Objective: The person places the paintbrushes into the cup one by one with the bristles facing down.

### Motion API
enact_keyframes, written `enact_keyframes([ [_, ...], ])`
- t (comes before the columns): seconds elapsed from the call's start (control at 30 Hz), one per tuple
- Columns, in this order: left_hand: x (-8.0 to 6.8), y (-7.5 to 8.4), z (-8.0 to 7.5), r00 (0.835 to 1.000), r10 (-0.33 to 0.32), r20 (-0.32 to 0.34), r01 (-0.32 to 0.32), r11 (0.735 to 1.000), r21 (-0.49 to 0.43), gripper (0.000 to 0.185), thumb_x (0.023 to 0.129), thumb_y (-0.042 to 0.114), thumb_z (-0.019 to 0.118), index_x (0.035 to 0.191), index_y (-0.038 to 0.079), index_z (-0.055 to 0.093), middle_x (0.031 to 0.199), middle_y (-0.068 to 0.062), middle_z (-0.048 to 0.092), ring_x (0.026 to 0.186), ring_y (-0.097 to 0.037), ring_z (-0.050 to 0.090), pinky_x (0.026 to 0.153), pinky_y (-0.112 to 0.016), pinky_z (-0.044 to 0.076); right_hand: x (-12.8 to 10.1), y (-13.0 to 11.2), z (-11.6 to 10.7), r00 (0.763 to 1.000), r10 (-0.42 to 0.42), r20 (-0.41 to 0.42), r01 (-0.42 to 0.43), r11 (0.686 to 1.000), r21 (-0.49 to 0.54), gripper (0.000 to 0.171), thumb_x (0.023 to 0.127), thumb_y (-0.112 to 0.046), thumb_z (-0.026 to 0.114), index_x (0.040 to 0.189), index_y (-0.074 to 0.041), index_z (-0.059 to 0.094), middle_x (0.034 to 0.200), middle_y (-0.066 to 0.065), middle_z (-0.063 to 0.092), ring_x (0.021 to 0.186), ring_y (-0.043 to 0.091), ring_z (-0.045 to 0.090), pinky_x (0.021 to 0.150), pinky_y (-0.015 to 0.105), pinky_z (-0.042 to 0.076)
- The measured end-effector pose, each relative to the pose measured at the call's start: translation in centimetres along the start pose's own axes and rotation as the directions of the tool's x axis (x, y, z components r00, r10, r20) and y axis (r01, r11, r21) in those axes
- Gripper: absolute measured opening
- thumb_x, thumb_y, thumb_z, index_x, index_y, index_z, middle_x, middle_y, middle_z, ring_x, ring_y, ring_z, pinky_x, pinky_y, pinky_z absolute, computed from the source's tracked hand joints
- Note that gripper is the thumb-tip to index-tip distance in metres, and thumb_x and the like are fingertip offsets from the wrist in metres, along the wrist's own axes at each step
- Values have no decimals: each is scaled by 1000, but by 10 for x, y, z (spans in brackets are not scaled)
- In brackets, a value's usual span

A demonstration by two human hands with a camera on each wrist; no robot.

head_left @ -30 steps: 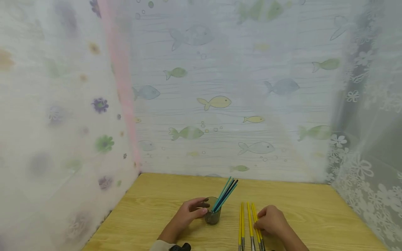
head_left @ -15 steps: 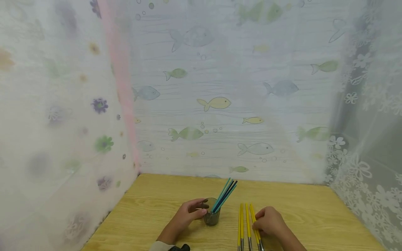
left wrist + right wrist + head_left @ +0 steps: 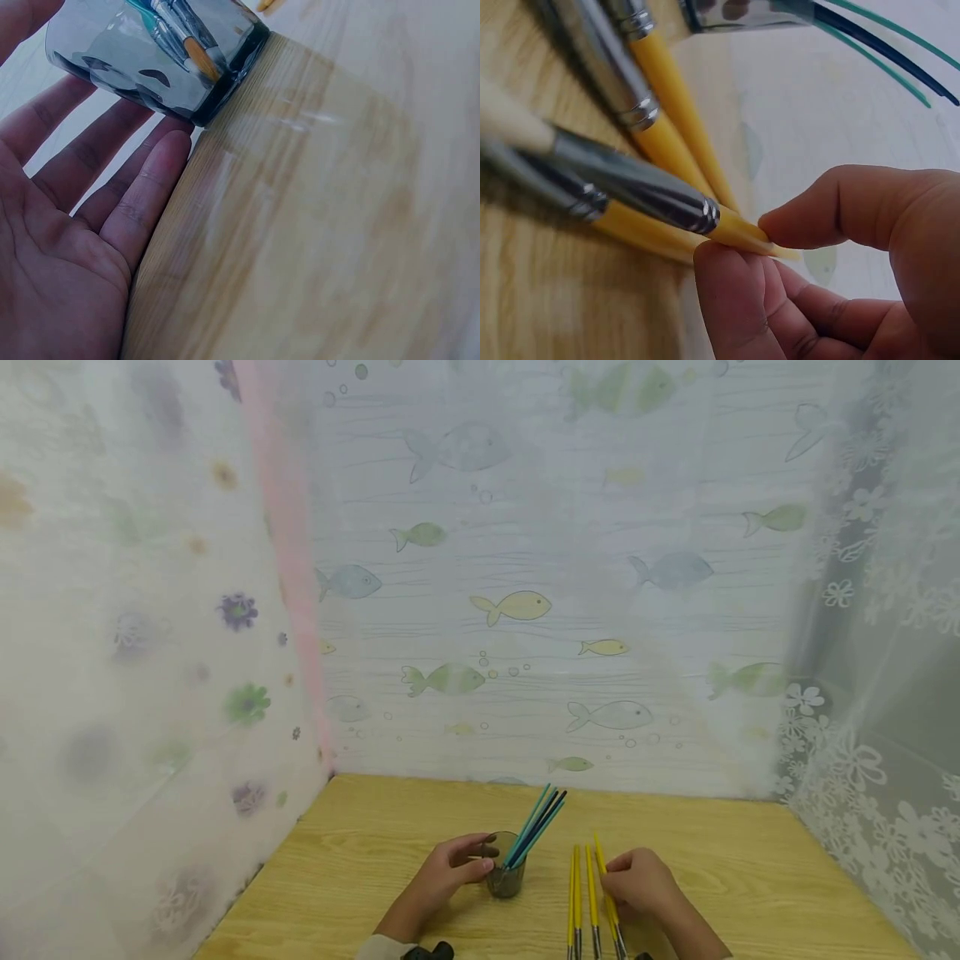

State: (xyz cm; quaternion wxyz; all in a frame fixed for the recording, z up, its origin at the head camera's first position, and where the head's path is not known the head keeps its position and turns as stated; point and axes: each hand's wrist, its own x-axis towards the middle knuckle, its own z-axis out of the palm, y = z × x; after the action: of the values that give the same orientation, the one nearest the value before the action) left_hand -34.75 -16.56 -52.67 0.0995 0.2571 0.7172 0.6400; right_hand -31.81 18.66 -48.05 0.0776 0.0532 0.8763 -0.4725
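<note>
Pinching a yellow brush [image 3: 667,195] between thumb and fingertip, the right hand [image 3: 641,883] sits lower right of the head view beside other yellow brushes [image 3: 577,885]; lower centre, the left hand [image 3: 448,870], thumb and fingers parted, holds a glass cup [image 3: 506,883] of teal and navy brushes [image 3: 535,828]
</note>
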Motion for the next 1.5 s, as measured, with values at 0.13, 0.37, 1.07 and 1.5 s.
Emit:
enact_keyframes([
  [0.13,1,0,0,1000,-5,2,5,1000,-12,57,106,27,63,155,4,46,144,-24,59,127,-28,65,99,-32,58,-1,-6,-5,1000,-11,5,11,996,85,39,89,-12,69,121,10,67,108,19,69,84,22,71,66,39,64],
  [0.37,1,0,1,1000,1,4,-1,1000,-3,56,106,25,62,155,2,46,143,-24,60,127,-30,65,99,-33,58,-7,-24,-15,999,-32,-7,33,974,225,44,93,-10,64,130,14,60,119,25,66,95,31,71,73,44,65],
  [1.07,1,0,-1,1000,-4,12,3,1000,8,52,108,23,58,155,3,46,144,-25,59,130,-36,62,98,-32,58,-14,-57,-15,991,-122,-50,132,923,362,43,95,-9,61,134,8,56,126,23,62,95,28,69,72,44,65],
  [1.5,2,-1,-1,1000,1,8,-1,1000,8,54,107,25,60,155,3,47,144,-26,59,127,-26,65,97,-30,59,-18,-73,-17,981,-169,-98,194,888,417,41,94,-7,63,131,8,55,113,19,66,87,24,71,74,41,65],
])
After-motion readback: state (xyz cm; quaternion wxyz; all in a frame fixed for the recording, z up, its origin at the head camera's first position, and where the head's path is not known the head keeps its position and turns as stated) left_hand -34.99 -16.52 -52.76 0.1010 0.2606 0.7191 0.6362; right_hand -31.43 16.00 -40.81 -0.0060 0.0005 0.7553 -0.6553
